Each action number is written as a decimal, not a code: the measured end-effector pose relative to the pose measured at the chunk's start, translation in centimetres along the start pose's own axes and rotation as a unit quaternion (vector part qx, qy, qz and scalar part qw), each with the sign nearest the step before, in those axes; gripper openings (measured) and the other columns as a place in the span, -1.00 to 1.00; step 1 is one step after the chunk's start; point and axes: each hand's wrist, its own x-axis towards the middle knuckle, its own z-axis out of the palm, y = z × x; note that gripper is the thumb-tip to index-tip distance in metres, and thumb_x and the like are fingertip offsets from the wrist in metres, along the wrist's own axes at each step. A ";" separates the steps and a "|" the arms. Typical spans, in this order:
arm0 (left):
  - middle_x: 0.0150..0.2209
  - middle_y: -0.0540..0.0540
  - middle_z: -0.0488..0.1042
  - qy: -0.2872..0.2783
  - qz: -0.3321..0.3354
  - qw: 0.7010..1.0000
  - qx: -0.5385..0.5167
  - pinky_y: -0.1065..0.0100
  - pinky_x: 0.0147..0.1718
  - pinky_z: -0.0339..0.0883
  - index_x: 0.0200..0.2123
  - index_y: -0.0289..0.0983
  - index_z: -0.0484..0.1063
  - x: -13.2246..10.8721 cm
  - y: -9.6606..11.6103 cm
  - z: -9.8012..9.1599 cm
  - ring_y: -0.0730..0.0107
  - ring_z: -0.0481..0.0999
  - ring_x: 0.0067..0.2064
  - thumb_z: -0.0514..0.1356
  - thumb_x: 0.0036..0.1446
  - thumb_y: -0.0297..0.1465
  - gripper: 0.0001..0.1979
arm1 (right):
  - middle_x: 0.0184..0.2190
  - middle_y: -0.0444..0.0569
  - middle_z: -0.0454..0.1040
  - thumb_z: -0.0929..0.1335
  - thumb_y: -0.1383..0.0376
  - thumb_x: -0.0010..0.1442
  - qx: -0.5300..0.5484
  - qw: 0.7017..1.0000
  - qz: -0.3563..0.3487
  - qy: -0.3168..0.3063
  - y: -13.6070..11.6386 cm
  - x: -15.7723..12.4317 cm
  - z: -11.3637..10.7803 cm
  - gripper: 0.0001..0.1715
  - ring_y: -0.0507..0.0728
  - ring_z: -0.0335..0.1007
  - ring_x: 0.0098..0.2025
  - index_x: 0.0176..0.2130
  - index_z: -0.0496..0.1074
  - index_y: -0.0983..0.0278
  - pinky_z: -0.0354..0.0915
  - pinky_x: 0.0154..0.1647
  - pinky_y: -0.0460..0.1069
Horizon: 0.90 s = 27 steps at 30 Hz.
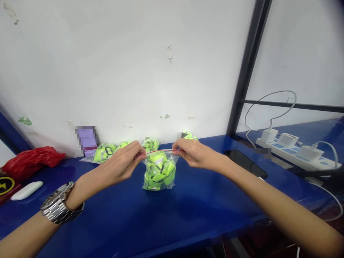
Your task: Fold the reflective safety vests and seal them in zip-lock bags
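A clear zip bag (159, 175) packed with folded neon-green fabric is upright at the middle of the blue table (188, 215). Along its top edge runs a red zip line. My left hand (127, 159) pinches the left end of that edge, and my right hand (189, 152) pinches the right end, so the mouth is stretched between them. Behind my hands, against the wall, are more bags of the same green fabric: one bag (104, 152) at left, another bag (151, 144) in the middle, and a third bag (189, 135) at right, partly hidden by my right hand.
At left lie a red plastic bag (37, 161) and a white oval case (27, 190). A purple item (87, 139) leans on the wall. At right are a black phone (245, 163), a white power strip (292, 150) with chargers and cables, and a dark metal post (247, 68).
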 end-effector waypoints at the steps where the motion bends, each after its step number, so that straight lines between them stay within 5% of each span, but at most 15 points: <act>1: -0.35 -0.03 0.31 0.002 0.002 1.000 0.004 0.40 -0.44 0.16 -0.22 -0.25 0.26 0.0 0.0 0.0 0.46 0.30 -0.40 0.00 0.32 -0.45 -0.93 | -0.37 -0.05 0.33 0.18 0.31 0.36 -0.002 1.000 0.000 0.000 0.0 0.0 0.0 -0.88 0.01 0.13 -0.44 -0.24 0.21 0.29 0.01 -0.46 -0.06; 12: -0.37 -0.04 0.30 0.005 0.016 1.000 0.011 0.40 -0.43 0.15 -0.26 -0.28 0.26 0.1 0.2 -0.1 0.46 0.28 -0.41 -0.01 0.32 -0.47 -0.90 | -0.42 -0.03 0.30 0.13 0.44 0.32 -0.108 0.993 -0.053 -0.007 -0.1 0.1 0.3 -0.87 0.02 0.03 -0.47 -0.26 0.21 0.33 -0.03 -0.47 -0.03; 27: -0.33 -0.04 0.39 -0.004 0.004 1.000 -0.025 0.40 -0.40 0.23 -0.16 -0.24 0.32 0.6 0.9 -0.2 0.46 0.37 -0.37 0.01 0.32 -0.41 -0.88 | -0.43 -0.06 0.25 0.11 0.37 0.37 -0.093 0.994 -0.062 0.004 -0.9 0.4 0.1 -0.82 0.02 -0.01 -0.47 -0.28 0.20 0.30 -0.02 -0.44 -0.01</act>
